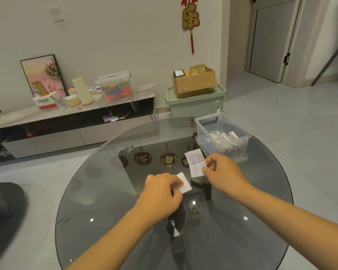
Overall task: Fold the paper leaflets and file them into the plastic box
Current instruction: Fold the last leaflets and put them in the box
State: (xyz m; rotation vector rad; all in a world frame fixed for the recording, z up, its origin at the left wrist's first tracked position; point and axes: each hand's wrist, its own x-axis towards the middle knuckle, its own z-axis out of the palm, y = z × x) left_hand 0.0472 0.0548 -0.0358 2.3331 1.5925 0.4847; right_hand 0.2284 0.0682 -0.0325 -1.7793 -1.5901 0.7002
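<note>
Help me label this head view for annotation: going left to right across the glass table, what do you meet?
Left hand → small folded leaflet it pinches → printed leaflet → right hand pinching that leaflet → clear plastic box holding filed leaflets, at the glass table's far right edge.

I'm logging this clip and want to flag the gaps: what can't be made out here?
Head view only:
- Print on the leaflet in the right hand: too small.
- Part of the folded paper: covered by the left hand.
- Leaflet count in the plastic box: blurred through its wall.
</note>
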